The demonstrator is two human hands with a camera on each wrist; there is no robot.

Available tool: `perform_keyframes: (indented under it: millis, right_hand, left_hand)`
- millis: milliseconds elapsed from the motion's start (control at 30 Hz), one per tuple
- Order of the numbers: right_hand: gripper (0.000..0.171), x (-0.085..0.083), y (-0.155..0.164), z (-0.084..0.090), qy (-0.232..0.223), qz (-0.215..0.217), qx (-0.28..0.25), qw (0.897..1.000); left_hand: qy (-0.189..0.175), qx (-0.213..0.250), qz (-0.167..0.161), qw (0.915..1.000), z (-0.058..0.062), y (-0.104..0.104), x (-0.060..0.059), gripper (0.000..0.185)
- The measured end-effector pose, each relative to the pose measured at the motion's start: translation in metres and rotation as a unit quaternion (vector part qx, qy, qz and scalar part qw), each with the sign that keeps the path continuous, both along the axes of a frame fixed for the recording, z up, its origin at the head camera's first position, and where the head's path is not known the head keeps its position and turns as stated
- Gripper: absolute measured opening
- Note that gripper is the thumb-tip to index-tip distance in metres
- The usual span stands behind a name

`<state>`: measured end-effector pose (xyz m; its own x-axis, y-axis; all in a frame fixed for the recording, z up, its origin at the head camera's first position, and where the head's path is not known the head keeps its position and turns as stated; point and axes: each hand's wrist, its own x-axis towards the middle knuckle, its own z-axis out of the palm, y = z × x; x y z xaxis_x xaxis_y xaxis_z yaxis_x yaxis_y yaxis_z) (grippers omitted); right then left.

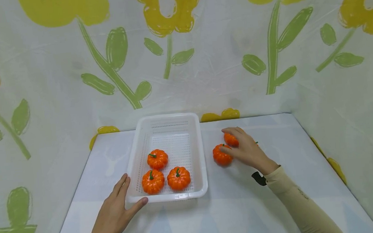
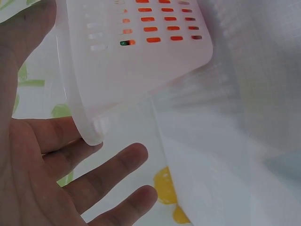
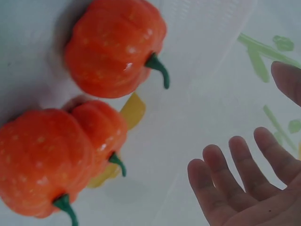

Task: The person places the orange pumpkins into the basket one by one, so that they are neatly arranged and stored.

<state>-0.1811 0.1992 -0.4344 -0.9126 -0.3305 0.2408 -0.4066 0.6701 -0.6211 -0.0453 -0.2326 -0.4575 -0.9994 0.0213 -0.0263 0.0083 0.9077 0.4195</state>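
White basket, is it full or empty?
The basket is partly filled: three pumpkins sit toward its near end, its far floor bare.

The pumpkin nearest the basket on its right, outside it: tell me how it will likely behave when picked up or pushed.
The pumpkin looks glossy, so it may be a bit slippery. Its rounded sides suggest it could roll or rock if pushed. The thin stem might bend or snap if used as a handle.

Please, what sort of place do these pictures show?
Probably a staged recording booth, not an ordinary room: flower-printed sheeting encloses three sides of a pale table with a white basket and glossy orange pumpkins.
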Motion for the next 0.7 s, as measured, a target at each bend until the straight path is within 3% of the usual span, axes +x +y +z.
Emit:
perform_keyframes:
  millis: [700]
  right_hand:
    - [0.07,0.006,0.061,-0.029,-0.022,-0.081,0.026,0.996]
  left_hand:
    - [-0.01,-0.004,0.004,0.9999,0.001,0.001,0.001,0.115]
